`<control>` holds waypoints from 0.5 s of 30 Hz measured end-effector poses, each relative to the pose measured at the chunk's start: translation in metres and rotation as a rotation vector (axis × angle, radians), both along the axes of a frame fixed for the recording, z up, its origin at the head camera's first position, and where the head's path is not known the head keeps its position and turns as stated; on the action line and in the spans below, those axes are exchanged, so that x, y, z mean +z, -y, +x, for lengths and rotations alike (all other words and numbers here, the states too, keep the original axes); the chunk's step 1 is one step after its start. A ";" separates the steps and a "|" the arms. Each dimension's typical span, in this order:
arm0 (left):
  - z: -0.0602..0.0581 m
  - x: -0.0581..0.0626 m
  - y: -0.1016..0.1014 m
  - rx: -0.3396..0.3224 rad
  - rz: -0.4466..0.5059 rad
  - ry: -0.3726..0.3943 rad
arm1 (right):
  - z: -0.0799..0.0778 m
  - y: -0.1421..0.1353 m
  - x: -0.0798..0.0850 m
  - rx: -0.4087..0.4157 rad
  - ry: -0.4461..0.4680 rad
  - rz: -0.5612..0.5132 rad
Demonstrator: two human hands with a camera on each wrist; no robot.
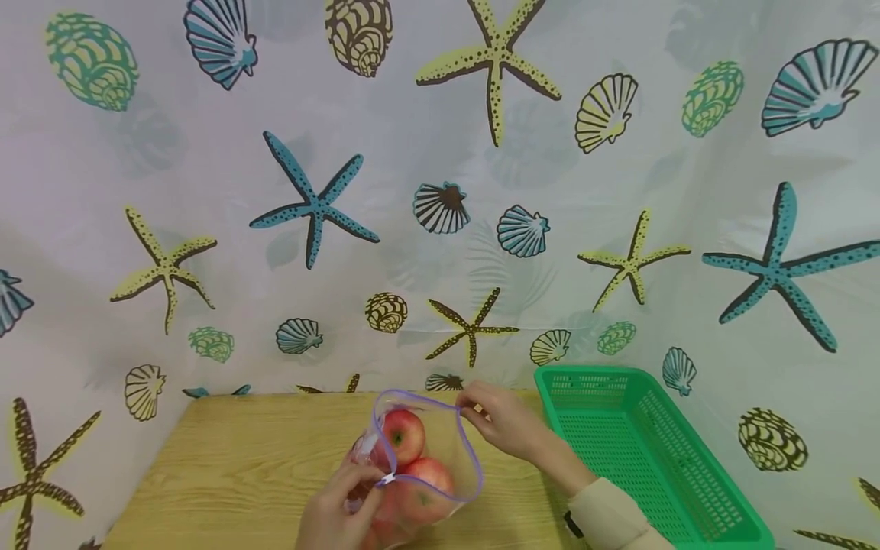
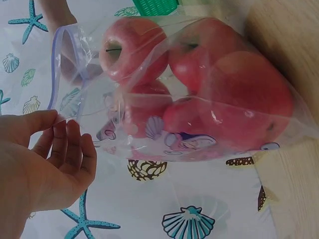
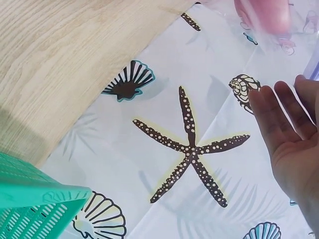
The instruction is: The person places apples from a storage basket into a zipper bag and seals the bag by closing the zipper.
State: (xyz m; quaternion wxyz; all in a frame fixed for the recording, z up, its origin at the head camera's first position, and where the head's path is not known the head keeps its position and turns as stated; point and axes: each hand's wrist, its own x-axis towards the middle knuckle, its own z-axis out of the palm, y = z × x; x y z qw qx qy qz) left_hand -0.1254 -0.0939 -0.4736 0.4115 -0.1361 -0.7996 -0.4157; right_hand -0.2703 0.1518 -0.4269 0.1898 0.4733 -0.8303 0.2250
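A clear zip bag with a purple zip rim stands on the table, its mouth spread wide. Several red apples lie inside it, seen through the plastic in the left wrist view as well. My left hand pinches the near left of the rim by the white slider, between thumb and index finger. On the far right side of the rim, my right hand pinches the edge with its fingertips. The right wrist view shows only part of the bag beyond that hand.
A green plastic basket with slotted walls stands at the right of the wooden table. Behind the table hangs a white cloth printed with starfish and shells.
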 end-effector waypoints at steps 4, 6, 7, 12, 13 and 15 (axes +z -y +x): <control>0.004 0.008 0.003 -0.023 0.069 0.075 | 0.002 -0.004 0.003 -0.004 0.005 -0.004; 0.006 0.012 0.006 -0.046 0.100 0.103 | 0.003 -0.005 0.003 -0.003 0.008 -0.014; 0.006 0.014 0.008 -0.057 0.122 0.124 | 0.004 -0.006 0.004 -0.001 0.013 -0.022; 0.008 0.025 0.019 -0.037 0.242 0.302 | 0.006 -0.009 0.007 0.010 0.038 -0.060; 0.008 0.027 0.021 -0.021 0.257 0.344 | 0.007 -0.010 0.008 0.008 0.039 -0.063; 0.007 0.031 0.026 0.017 0.284 0.440 | 0.008 -0.012 0.011 0.006 0.041 -0.066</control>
